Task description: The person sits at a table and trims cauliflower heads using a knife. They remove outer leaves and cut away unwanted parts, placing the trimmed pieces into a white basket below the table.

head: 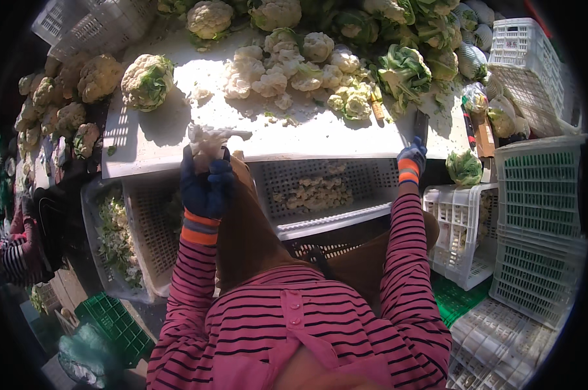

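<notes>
My left hand (pixel 207 183), in a blue work glove with an orange and grey cuff, is raised at the table's front edge. Its fingers curl around a pale cauliflower piece (pixel 207 142), blurred by glare. Over to the right, my gloved right hand (pixel 413 155) is closed on what looks like a knife (pixel 421 126), its dark flat blade pointing away over the table. A heap of cut cauliflower florets (pixel 272 73) lies on the white tabletop (pixel 294 139) beyond both hands. One whole cauliflower (pixel 147 82) sits at the left, and a leafy head (pixel 404 70) at the right.
Below the table edge, a white crate (pixel 333 224) between my knees holds small florets. Leaf trimmings (pixel 118 239) fill a lined crate at left. White crates (pixel 457 224) and stacked crates (pixel 538 190) stand right. Whole cauliflowers (pixel 208 19) pile at the back. Another person (pixel 21 248) is far left.
</notes>
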`<state>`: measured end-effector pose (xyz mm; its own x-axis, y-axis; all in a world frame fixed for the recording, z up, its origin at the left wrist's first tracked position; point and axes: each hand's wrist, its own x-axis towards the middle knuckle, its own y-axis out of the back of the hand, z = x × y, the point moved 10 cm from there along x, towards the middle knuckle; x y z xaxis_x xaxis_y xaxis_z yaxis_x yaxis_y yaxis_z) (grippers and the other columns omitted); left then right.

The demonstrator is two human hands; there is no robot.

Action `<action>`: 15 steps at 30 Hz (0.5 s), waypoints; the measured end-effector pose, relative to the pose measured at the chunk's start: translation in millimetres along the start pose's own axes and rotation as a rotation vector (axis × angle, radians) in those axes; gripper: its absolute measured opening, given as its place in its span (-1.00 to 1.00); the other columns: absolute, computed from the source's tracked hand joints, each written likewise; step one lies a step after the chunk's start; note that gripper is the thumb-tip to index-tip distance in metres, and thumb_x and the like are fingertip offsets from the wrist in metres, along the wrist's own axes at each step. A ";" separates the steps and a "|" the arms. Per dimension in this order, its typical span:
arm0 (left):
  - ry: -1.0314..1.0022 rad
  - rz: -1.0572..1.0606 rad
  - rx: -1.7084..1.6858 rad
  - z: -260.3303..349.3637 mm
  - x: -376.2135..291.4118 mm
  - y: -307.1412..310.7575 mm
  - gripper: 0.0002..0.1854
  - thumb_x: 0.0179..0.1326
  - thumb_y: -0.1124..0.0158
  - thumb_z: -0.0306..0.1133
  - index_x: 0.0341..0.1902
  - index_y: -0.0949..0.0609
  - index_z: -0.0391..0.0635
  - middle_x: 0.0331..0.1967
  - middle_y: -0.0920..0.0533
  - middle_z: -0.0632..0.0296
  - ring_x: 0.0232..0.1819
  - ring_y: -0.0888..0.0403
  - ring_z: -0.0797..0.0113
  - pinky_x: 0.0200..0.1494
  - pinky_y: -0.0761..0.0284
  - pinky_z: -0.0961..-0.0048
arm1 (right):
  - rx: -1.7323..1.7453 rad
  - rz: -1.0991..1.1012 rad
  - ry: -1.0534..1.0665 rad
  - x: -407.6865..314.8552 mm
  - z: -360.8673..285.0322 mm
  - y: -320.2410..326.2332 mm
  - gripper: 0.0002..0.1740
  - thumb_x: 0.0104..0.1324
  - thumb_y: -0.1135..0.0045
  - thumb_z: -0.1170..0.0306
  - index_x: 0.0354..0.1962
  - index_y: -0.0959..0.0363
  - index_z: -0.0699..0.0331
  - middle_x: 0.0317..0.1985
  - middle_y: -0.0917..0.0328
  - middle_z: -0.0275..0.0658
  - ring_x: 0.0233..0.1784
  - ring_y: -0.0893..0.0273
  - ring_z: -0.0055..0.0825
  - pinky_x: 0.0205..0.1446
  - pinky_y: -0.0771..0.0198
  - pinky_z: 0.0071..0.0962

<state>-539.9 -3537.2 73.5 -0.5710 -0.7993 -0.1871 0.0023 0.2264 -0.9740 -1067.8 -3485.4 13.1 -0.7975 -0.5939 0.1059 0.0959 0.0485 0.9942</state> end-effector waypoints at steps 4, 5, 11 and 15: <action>-0.205 0.157 0.333 -20.6 -1.0 7.9 -0.60 0.43 -0.15 -0.05 0.13 -0.55 -0.08 -0.17 -0.66 0.21 -0.26 -0.58 0.37 -0.29 -0.52 0.50 | 0.456 0.403 0.510 -42.5 -97.1 120.4 -0.60 0.28 -0.24 0.23 0.02 -0.52 0.22 -0.09 -0.55 -0.07 -0.15 -0.56 -0.16 -0.03 -0.50 -0.24; -0.253 0.193 0.482 -26.1 -0.7 8.3 -0.66 0.44 -0.15 -0.08 0.10 -0.57 -0.04 -0.17 -0.66 0.24 -0.25 -0.61 0.35 -0.30 -0.53 0.49 | 1.003 -0.044 0.537 -57.9 -124.2 112.7 -0.62 0.36 -0.18 0.34 0.07 -0.45 0.33 -0.23 -0.57 -0.24 -0.37 -0.48 -0.50 -0.20 -0.46 -0.50; -0.698 0.313 1.424 -46.9 -11.3 -7.2 -0.41 0.15 -0.44 -0.36 0.22 -0.39 -0.11 -0.13 -0.55 0.13 -0.20 -0.63 0.30 -0.21 -0.59 0.36 | 1.492 -0.621 0.663 -237.8 -190.5 123.1 -0.80 0.42 -0.09 0.41 -0.07 -0.52 0.31 -0.37 -0.53 -0.31 -0.45 -0.45 -0.58 -0.35 -0.39 -0.56; -1.417 -0.115 2.289 -93.0 -47.3 -71.2 -0.18 -0.13 -0.64 -0.36 0.22 -0.38 -0.08 -0.10 -0.48 0.04 -0.14 -0.60 0.09 -0.12 -0.57 0.22 | 0.931 -0.163 0.833 -249.3 -166.5 99.2 -0.78 0.38 -0.14 0.31 -0.18 -0.56 0.30 -0.33 -0.63 -0.01 -0.30 -0.62 -0.08 -0.20 -0.49 -0.30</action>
<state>-589.5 -3463.8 163.5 -0.1405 -0.6609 0.7372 0.8103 0.3511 0.4692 -760.3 -3466.2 82.3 -0.1107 -0.9551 0.2748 -0.6938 0.2723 0.6667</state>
